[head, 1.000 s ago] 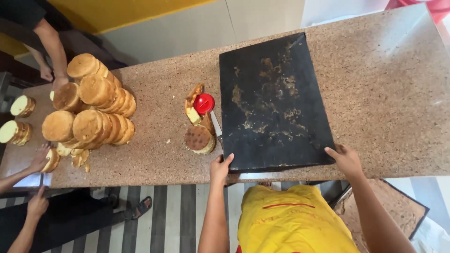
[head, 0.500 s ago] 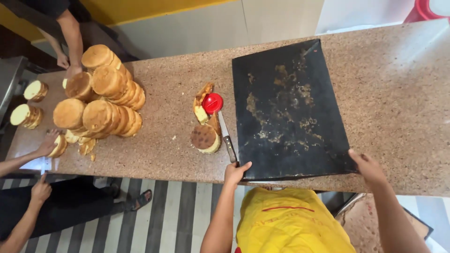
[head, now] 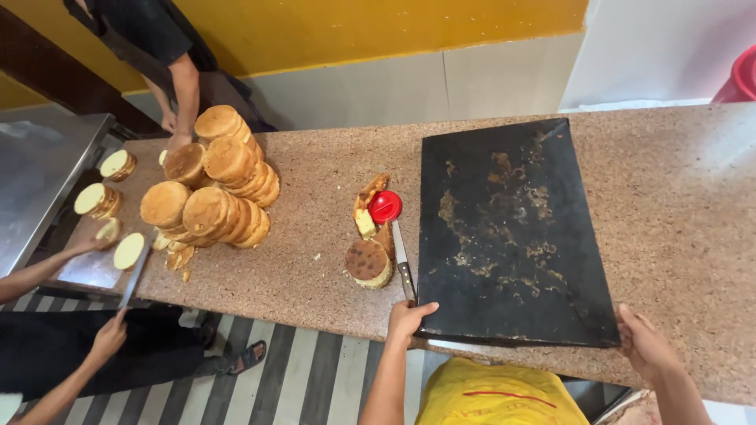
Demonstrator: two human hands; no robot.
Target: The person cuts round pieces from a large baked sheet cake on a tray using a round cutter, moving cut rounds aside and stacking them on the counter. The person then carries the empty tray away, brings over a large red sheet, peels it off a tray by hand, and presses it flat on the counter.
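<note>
Speckled stone counter (head: pixel 315 236); left hand (head: pixel 407 321), right hand (head: pixel 647 346) clasp near edge of black baking tray (head: pixel 512 236).

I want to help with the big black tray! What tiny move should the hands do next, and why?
Probably lift the tray slightly off the counter. The left hand and right hand already grip its near corners, and a knife lies close beside its left edge.

left hand (head: pixel 407 320) — fingers curled, gripping | right hand (head: pixel 647 345) — fingers curled, gripping
</note>
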